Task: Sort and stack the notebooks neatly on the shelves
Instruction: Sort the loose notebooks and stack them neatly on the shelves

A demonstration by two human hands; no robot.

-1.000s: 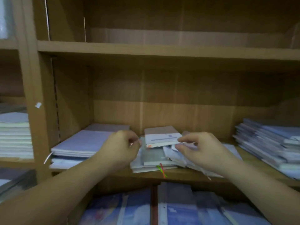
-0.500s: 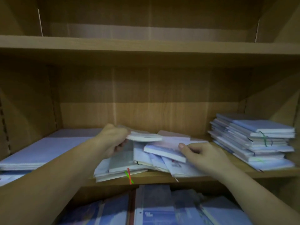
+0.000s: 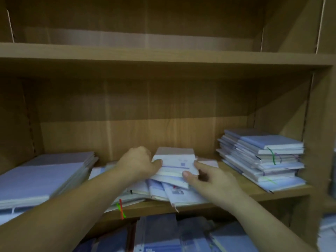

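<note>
Fingers of the left hand are curled round the 9 o'clock edge of a small notebook, thumb laid on its cover, the other fingertips hidden behind it. The right hand is seen at the notebook's 4 o'clock corner: the thumb is pressed against the front edge and the forefinger is laid over the right end, so the book is pinched from that side too. The small notebook, white cover with a brownish back strip, is held roughly level on top of a loose pile of pale notebooks that are fanned out crookedly at mid-shelf. Whether it is fully resting on the pile or slightly lifted cannot be told. Red and green ribbon markers are hung over the shelf lip at the pile's 7 o'clock. The pile is carried by the middle shelf. At 9 o'clock of the pile a left stack of larger bluish notebooks is laid flat, touching the pile's edge. At 3 o'clock, near but apart, a taller right stack is stepped unevenly, a green band looped round some of it. At 12 o'clock the upper shelf is seen. At 6 o'clock more blue notebooks are laid on a lower level, blurred.
</note>
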